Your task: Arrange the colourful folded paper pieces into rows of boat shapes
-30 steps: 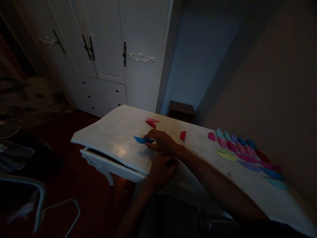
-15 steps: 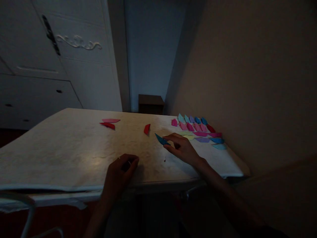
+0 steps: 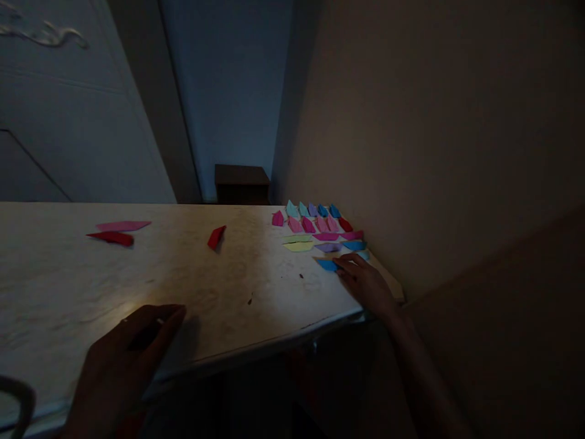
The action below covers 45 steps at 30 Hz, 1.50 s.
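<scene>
My right hand (image 3: 363, 281) pinches one end of a blue folded paper piece (image 3: 327, 264) at the right of the table, low over or touching its top. Just beyond it lie rows of folded paper pieces, among them a yellow one (image 3: 298, 246), a purple one (image 3: 328, 247) and another blue one (image 3: 354, 245). A light blue piece (image 3: 364, 255) is partly covered by my fingers. My left hand (image 3: 137, 344) hovers or rests near the front edge, thumb and fingertips pressed together; whether anything is between them cannot be made out.
A red folded piece (image 3: 216, 238) lies alone mid-table. Farther left are a pink piece (image 3: 123, 225) and a red piece (image 3: 112, 238). A wall (image 3: 434, 152) borders the table (image 3: 256, 268) on the right. Behind stands a small brown cabinet (image 3: 242, 183).
My right hand has carried the blue paper piece rightward, up to the rows of folded pieces. The camera view has turned right. My left hand keeps its pinched shape.
</scene>
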{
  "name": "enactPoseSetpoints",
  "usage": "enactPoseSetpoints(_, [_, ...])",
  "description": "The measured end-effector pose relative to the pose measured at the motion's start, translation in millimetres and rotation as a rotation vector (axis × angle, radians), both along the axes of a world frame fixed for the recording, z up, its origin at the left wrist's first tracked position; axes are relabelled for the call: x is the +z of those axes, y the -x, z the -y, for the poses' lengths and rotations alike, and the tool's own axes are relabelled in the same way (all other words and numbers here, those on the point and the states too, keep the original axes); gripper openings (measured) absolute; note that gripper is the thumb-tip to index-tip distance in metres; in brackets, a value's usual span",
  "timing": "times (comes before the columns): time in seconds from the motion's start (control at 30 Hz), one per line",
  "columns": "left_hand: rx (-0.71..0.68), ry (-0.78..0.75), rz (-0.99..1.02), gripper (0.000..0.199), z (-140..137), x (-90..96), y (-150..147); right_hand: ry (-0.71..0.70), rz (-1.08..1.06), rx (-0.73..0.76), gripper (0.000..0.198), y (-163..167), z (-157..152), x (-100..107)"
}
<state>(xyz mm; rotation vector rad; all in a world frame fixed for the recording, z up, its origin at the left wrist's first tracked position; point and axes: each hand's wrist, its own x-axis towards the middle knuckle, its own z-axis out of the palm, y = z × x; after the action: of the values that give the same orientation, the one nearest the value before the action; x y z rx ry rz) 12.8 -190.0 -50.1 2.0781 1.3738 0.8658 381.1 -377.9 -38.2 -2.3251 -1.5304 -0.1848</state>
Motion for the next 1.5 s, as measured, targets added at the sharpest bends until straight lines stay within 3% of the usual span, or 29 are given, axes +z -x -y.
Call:
enactPoseSetpoints(0.2, [-0.028,0.116,-0.010,0.032,-3,8.1,2,0.023,0.017,-0.065,0.038,7,-6,-2])
enactPoseSetpoints(0.43, [-0.015,0.072,-0.027,0.029,-3,2.3,2,-0.005,0.110,-0.108,0.031,31,-5,-8])
enactPoseSetpoints(0.7, [-0.045,0.022,0.040,0.036,1,4.4,-2,-0.054,0.154,-0.121,0.034,29,-7,-12])
enactPoseSetpoints(0.83, [-0.149,0.084,0.102,0.036,1,13.6,-2,-0.186,0.110,-0.082,0.036,34,-2,-18])
enactPoseSetpoints(0.93, [-0.224,0.168,0.161,0.036,-7,19.9,1,-0.240,0.012,0.050,0.034,39,-3,-20])
enactPoseSetpoints(1.03, [-0.238,0.167,0.134,0.036,-27,24.3,8,-0.297,-0.126,0.195,0.031,46,-11,-21])
enactPoseSetpoints(1.17, [-0.166,-0.164,-0.093,0.028,-75,28.7,19,-0.224,-0.295,0.289,0.029,60,-25,-18])
enactPoseSetpoints(1.23, [-0.156,-0.252,-0.219,0.028,-104,31.0,25,-0.144,-0.354,0.301,0.030,65,-32,-16])
enactPoseSetpoints(1.37, [-0.203,-0.306,-0.463,0.035,-162,33.0,41,-0.038,-0.405,0.269,0.035,68,-39,-13])
enactPoseSetpoints(1.5, [-0.217,-0.299,-0.626,0.044,-202,27.4,55,-0.031,-0.382,0.274,0.039,62,-39,-17])
